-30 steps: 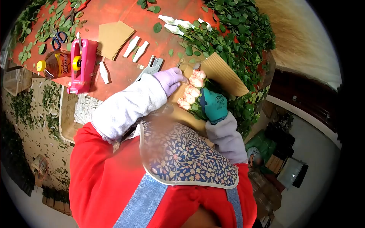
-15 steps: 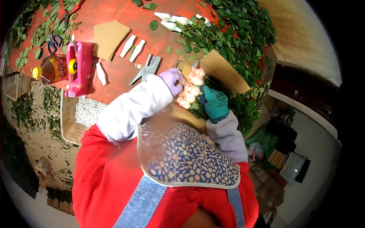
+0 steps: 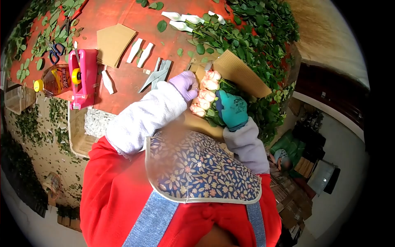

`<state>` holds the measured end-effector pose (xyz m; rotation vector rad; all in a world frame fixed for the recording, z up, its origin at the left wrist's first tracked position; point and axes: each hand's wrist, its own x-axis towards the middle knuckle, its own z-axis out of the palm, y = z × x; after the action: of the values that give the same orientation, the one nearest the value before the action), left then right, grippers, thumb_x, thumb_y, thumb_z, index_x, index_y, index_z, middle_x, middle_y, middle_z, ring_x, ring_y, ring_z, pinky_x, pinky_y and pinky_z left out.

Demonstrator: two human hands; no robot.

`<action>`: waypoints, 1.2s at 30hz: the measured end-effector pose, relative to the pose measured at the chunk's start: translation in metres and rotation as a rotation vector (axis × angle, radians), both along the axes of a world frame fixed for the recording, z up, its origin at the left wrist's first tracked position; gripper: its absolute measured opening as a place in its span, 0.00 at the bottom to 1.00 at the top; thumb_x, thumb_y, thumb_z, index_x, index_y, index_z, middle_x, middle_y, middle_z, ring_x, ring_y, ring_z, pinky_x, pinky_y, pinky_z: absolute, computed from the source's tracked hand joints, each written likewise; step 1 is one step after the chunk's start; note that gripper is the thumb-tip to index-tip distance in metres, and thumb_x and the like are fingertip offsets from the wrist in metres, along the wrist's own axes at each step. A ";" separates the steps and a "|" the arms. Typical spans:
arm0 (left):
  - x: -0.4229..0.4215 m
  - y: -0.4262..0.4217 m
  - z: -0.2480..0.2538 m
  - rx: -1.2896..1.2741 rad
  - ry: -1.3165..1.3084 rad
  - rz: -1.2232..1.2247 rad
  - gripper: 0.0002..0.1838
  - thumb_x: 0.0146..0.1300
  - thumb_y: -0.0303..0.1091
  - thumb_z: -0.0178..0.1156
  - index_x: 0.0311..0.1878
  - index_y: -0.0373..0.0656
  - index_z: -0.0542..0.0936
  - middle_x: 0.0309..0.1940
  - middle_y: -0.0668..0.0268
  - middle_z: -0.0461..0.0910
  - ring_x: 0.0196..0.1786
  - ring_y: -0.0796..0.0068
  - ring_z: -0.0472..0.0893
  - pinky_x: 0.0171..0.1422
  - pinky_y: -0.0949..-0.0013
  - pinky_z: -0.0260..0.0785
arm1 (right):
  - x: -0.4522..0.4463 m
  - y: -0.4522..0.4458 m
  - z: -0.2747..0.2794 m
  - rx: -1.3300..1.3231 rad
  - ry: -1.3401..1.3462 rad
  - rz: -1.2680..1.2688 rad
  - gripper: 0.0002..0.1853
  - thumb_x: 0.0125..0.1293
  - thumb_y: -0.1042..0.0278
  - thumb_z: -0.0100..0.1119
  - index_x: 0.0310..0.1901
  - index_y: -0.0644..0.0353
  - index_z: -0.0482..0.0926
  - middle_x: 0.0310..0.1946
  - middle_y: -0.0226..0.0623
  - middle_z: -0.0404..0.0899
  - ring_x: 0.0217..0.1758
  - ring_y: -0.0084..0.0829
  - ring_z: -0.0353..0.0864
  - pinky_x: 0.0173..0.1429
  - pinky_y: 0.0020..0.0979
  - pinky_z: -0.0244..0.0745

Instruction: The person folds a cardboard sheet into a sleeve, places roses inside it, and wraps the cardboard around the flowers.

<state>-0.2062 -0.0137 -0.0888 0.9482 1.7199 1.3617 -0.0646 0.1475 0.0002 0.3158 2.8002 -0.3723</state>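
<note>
Pale pink roses (image 3: pixel 206 95) lie in a row of several heads on brown corrugated paper, between my two hands. My right hand (image 3: pixel 233 110), in a teal work glove, is closed around the leafy part just below the heads. My left hand (image 3: pixel 186 85), in a thin lavender glove, has its fingers curled together at the left side of the blooms; what they pinch, if anything, is hidden. One flap of corrugated paper (image 3: pixel 242 74) stands up beyond my right hand. A grey stapler (image 3: pixel 156 77) lies just left of my left hand.
Cut leafy stems (image 3: pixel 267 37) pile up along the right. White foam sleeves (image 3: pixel 134 51), stacked brown paper (image 3: pixel 115 44), a pink tape dispenser (image 3: pixel 85 78), a drink bottle (image 3: pixel 56 80) and scissors (image 3: pixel 56 53) lie leftward. A bin (image 3: pixel 82 142) holds white pieces.
My left hand has drawn slightly left, away from the rose heads, with its fingers curled in more. My right hand stays at the roses. The whole view has shifted a little.
</note>
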 end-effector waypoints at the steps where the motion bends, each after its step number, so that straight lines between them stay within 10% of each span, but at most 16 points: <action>1: -0.004 -0.002 0.000 0.027 0.020 0.044 0.03 0.53 0.25 0.62 0.27 0.38 0.78 0.31 0.60 0.74 0.37 0.62 0.77 0.43 0.67 0.70 | 0.001 0.001 -0.002 0.000 0.001 -0.001 0.05 0.61 0.67 0.52 0.38 0.55 0.71 0.25 0.39 0.78 0.29 0.45 0.78 0.31 0.46 0.69; 7: -0.015 -0.018 0.020 -0.059 0.313 0.169 0.06 0.54 0.23 0.59 0.36 0.41 0.79 0.34 0.60 0.74 0.40 0.61 0.78 0.43 0.65 0.72 | 0.004 0.003 -0.007 -0.002 0.069 -0.022 0.06 0.59 0.69 0.54 0.38 0.56 0.76 0.24 0.43 0.77 0.27 0.47 0.76 0.31 0.44 0.69; 9: -0.021 -0.022 0.028 -0.144 0.842 0.239 0.10 0.56 0.26 0.59 0.42 0.43 0.79 0.37 0.57 0.75 0.41 0.58 0.79 0.44 0.61 0.73 | 0.004 0.004 -0.007 -0.050 0.042 -0.033 0.05 0.61 0.67 0.53 0.38 0.55 0.73 0.23 0.43 0.77 0.27 0.48 0.76 0.30 0.47 0.68; 19: -0.010 0.017 0.039 0.155 0.640 -0.359 0.19 0.61 0.36 0.57 0.57 0.55 0.77 0.39 0.67 0.77 0.39 0.63 0.81 0.38 0.63 0.74 | 0.010 0.009 -0.014 -0.004 0.103 -0.006 0.06 0.61 0.66 0.55 0.38 0.55 0.74 0.26 0.38 0.78 0.29 0.43 0.79 0.31 0.44 0.71; 22: -0.005 0.050 0.026 -0.164 0.577 -0.684 0.15 0.60 0.29 0.56 0.51 0.51 0.78 0.35 0.66 0.76 0.35 0.63 0.79 0.36 0.62 0.72 | 0.010 0.008 -0.018 0.094 0.072 0.008 0.07 0.61 0.65 0.55 0.39 0.55 0.73 0.26 0.37 0.78 0.30 0.42 0.80 0.32 0.43 0.72; 36: -0.021 0.048 0.039 -0.210 0.231 -0.659 0.16 0.59 0.32 0.59 0.51 0.50 0.80 0.40 0.65 0.78 0.41 0.61 0.80 0.44 0.62 0.72 | 0.024 0.009 -0.030 0.076 0.033 0.343 0.07 0.59 0.60 0.56 0.34 0.53 0.75 0.22 0.36 0.75 0.27 0.41 0.78 0.31 0.42 0.71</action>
<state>-0.2276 0.0346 -0.0495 1.4242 1.4721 0.6513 -0.0410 0.1564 -0.0294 -0.1564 2.8323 -0.1925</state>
